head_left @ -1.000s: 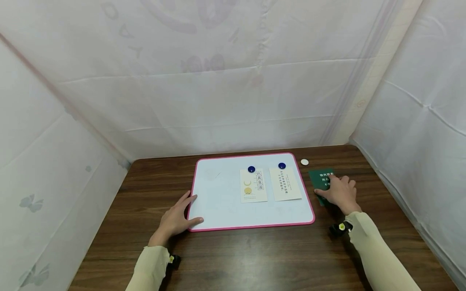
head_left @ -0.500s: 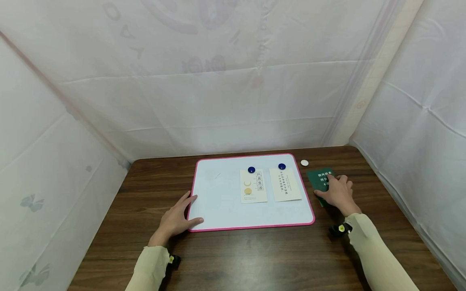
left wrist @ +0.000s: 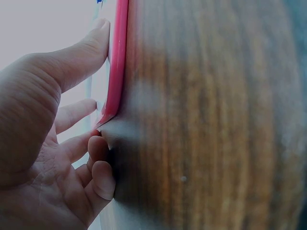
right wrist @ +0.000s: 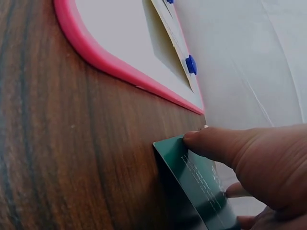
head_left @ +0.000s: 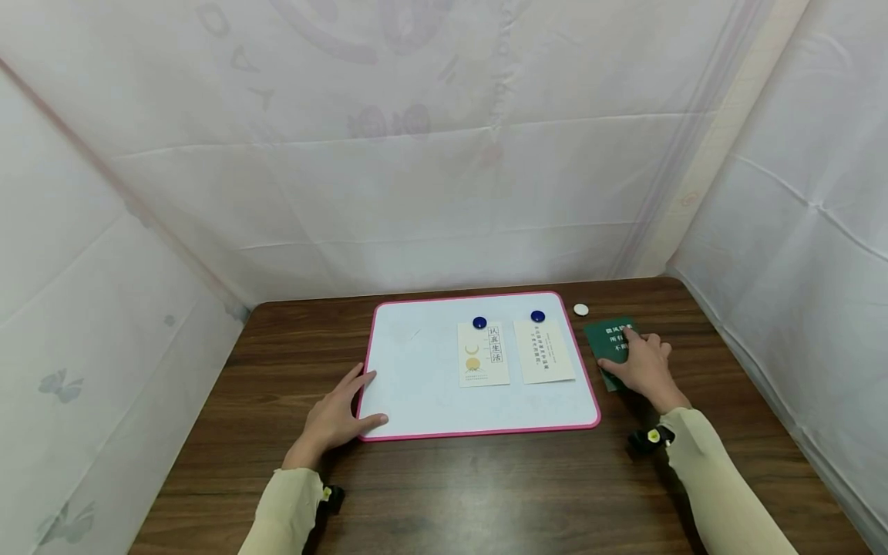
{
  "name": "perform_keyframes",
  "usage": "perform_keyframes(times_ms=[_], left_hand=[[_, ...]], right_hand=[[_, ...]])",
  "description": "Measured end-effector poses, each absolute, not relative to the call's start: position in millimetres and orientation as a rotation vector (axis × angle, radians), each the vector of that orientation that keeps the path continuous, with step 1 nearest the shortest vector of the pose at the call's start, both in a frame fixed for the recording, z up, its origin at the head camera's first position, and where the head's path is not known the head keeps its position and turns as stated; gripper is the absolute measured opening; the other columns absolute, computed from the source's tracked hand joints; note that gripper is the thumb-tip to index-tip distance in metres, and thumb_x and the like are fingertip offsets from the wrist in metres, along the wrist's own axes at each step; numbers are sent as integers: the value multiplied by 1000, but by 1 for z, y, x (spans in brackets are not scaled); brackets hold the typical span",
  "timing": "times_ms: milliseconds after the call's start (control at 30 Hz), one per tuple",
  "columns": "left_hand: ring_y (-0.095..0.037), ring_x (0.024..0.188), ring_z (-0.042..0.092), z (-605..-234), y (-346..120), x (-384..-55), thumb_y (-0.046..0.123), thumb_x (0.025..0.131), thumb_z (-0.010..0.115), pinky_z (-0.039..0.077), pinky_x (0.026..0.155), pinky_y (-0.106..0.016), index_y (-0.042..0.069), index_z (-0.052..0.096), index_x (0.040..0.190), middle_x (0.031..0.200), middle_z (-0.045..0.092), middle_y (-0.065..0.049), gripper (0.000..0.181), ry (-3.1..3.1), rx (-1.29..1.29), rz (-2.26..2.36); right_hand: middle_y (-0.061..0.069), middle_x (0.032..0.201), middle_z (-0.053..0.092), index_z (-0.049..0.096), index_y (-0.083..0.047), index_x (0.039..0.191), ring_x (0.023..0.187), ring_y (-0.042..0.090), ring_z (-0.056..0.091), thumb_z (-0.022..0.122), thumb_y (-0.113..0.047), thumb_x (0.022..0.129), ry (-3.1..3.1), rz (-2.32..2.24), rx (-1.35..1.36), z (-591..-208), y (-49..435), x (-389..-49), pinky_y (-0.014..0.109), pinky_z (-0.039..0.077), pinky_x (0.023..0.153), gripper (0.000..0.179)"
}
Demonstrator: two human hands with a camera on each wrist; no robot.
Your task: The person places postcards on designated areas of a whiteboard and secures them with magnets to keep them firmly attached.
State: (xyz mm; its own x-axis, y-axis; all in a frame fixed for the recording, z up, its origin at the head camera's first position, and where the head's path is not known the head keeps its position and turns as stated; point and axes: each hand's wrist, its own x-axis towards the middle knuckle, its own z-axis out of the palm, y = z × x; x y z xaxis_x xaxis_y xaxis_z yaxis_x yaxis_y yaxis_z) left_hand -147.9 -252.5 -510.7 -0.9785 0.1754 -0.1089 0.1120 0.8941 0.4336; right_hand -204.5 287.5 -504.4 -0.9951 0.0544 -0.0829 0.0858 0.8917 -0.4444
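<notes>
A whiteboard (head_left: 416, 385) with a pink rim lies on the wooden table. My left hand (head_left: 334, 416) rests at its near left corner, thumb and forefinger spread over the rim; two other fingers curl beside the table in the left wrist view. To the right of the board, my right hand (head_left: 648, 370) holds a green card (head_left: 612, 335) with white writing between thumb and fingers. In the right wrist view, the card's near edge stands off the tabletop, with dark shadow underneath. The hand hides part of the card.
Two pale printed cards, one with a moon (head_left: 483, 370) and one with text (head_left: 544, 362), lie on the board under blue round magnets (head_left: 479, 323). A white round magnet (head_left: 580, 310) sits behind the green card. White cloth walls (head_left: 451, 193) surround the table.
The green card has shifted and turned slightly leftward, with my right fingers moving a little along with it. My left hand and the whiteboard have stayed put.
</notes>
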Motion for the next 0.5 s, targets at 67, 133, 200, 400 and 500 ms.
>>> perform_keyframes(times_ms=[67, 133, 200, 400, 500], left_hand=[[-47, 138, 48, -511, -252, -148, 57, 83, 80, 39, 100, -73, 16, 44, 157, 168, 27, -15, 92, 2913, 224, 659], [-47, 138, 48, -513, -253, -148, 58, 83, 80, 39, 100, -73, 16, 44, 157, 168, 26, -15, 92, 2913, 227, 660], [-47, 137, 48, -513, -253, -148, 58, 83, 79, 39, 100, -74, 16, 44, 157, 168, 26, -15, 92, 2914, 232, 656], [-47, 137, 48, -512, -253, -149, 58, 83, 79, 40, 99, -74, 16, 44, 157, 168, 26, -15, 92, 2914, 233, 658], [-47, 137, 49, -511, -252, -149, 58, 83, 79, 40, 99, -74, 15, 44, 157, 168, 26, -16, 92, 2914, 232, 657]], right_hand=[[52, 131, 37, 29, 21, 149, 107, 54, 35, 76, -33, 92, 2995, -719, 107, -505, 288, -204, 62, 31, 90, 91], [51, 132, 38, 30, 20, 149, 107, 53, 36, 75, -32, 92, 3000, -726, 109, -506, 289, -205, 62, 32, 90, 89], [50, 134, 38, 30, 18, 150, 108, 53, 37, 75, -32, 93, 2995, -745, 126, -507, 289, -205, 63, 36, 90, 88], [50, 141, 31, 28, 14, 154, 119, 59, 34, 72, -32, 95, 2952, -813, 181, -507, 293, -204, 70, 41, 95, 86], [50, 141, 29, 28, 13, 154, 122, 61, 33, 71, -34, 95, 2945, -832, 191, -507, 294, -204, 72, 40, 97, 87]])
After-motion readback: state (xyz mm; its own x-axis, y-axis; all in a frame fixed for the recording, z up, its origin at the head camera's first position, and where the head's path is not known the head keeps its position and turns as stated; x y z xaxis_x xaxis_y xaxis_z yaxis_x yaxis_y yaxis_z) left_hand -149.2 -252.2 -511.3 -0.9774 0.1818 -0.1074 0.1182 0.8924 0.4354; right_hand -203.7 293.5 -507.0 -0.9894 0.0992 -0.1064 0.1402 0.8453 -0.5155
